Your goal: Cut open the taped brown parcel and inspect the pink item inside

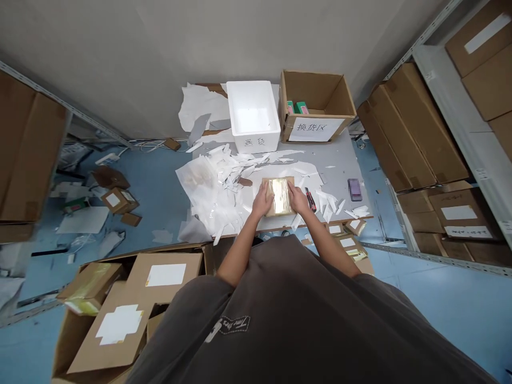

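A flat cardboard box (280, 198) with shiny clear tape across its top lies at the front of the grey table (344, 160). My left hand (263, 200) grips its left side, and my right hand (296, 197) grips the right side. Both hands are closed around the edges, with the thumbs on top. Just right of my right hand lies a red and black utility knife (310, 199). Torn white paper strips (328, 204) are scattered beside the knife. The underside of the box is hidden.
A white foam box (256, 140) and an open carton (316, 129) holding green and pink packs stand at the back. Paper scraps (216, 186) heap at left. A purple phone-like object (354, 189) lies at right. A large carton of boxes (168, 266) stands front left; shelves flank the table.
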{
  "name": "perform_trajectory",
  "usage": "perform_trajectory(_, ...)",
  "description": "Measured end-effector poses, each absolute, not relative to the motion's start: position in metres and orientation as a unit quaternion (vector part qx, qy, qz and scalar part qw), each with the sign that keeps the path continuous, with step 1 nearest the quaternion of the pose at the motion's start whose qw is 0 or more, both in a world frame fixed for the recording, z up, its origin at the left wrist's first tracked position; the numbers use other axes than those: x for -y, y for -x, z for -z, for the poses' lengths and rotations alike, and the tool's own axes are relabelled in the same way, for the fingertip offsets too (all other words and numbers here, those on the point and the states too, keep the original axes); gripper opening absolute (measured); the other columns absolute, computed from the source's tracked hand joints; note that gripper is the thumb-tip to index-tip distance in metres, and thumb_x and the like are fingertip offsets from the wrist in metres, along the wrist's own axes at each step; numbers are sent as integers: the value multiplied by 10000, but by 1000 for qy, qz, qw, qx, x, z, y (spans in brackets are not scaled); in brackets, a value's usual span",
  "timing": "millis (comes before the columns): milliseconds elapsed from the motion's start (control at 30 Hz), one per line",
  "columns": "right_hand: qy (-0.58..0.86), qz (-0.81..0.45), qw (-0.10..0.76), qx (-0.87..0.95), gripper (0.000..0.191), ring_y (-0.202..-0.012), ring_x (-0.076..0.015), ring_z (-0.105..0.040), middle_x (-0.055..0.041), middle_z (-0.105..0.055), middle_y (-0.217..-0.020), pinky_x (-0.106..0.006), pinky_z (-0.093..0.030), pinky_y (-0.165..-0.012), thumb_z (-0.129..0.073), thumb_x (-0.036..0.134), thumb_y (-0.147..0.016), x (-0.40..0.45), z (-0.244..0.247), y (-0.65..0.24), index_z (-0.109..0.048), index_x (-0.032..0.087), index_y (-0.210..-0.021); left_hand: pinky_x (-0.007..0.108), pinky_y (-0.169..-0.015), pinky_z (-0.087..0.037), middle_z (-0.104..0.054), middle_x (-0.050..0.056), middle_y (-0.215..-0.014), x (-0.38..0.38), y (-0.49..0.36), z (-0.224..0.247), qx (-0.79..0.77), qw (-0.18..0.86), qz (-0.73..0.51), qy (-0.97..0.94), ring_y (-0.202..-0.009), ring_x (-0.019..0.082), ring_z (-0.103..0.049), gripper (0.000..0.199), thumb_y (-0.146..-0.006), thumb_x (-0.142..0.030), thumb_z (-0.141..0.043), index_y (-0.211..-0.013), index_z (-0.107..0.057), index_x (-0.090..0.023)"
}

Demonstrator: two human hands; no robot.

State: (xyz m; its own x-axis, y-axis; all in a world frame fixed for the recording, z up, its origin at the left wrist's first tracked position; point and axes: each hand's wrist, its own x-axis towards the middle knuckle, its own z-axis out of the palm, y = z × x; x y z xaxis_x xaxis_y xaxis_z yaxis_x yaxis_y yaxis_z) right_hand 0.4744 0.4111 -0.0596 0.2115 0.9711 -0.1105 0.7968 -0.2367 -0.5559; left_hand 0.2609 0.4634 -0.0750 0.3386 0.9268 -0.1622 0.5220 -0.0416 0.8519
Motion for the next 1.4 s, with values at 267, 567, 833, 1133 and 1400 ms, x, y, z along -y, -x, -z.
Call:
perform_trajectory(267, 691, -293, 205, 629, 781, -1582, -389, -443, -122, -378, -1771, -569, -468, -1242, -621, 505, -1025, -394, 67, -504, -394, 287, -1740, 522, -1328, -365, -166, 80, -1863, -443, -258, 78, -549, 424, -219, -686, -1700, 378, -228, 927, -970, -661, -720, -1746, -354, -310)
perform_trajectory(567, 648, -360, 251, 622, 839, -1501, -369, -562, -102, -494, -1712, -556, -542, -1171, -612, 401, -1024, -360, 72, -501, -259, 336, -1783, 494, -1260, -481, -532, 76, -1694, -409, -249, 67, -556, 410, -229, -685, -1556, 354, -513, 857, -931, -463, -828, -1692, -461, -324)
perform_trajectory(833, 663, -348, 219, 625, 822, -1317, -354, -701, -111, -670, -1555, -518, -568, -1133, -552, 407, -1040, -438, 79, -507, -259, 221, -1785, 472, -1284, -432, -377, 146, -1786, -454, -269, 93, -581, 464, -264, -614, -1594, 293, -469, 910, -1074, -504, -561, -1797, -88, -220)
perform_trajectory(1133, 625, -416, 150, 643, 1032, -1579, -370, -463, -159, -425, -1747, -561, -496, -1226, -728, 244, -843, -349, 118, -508, -289, 230, -1777, 552, -1319, -359, -148, 196, -1849, -378, -245, 128, -543, 497, -139, -662, -1700, 422, -202, 1364, -749, -580, -957, -1795, -144, -256)
perform_trajectory(1400, 654, -346, 205, 640, 807, -1362, -342, -667, -99, -579, -1641, -544, -565, -1144, -586, 327, -1005, -356, 80, -504, -322, 298, -1767, 483, -1216, -506, -526, 87, -1700, -388, -238, 90, -565, 449, -186, -667, -1475, 360, -601, 908, -987, -534, -727, -1763, -307, -324)
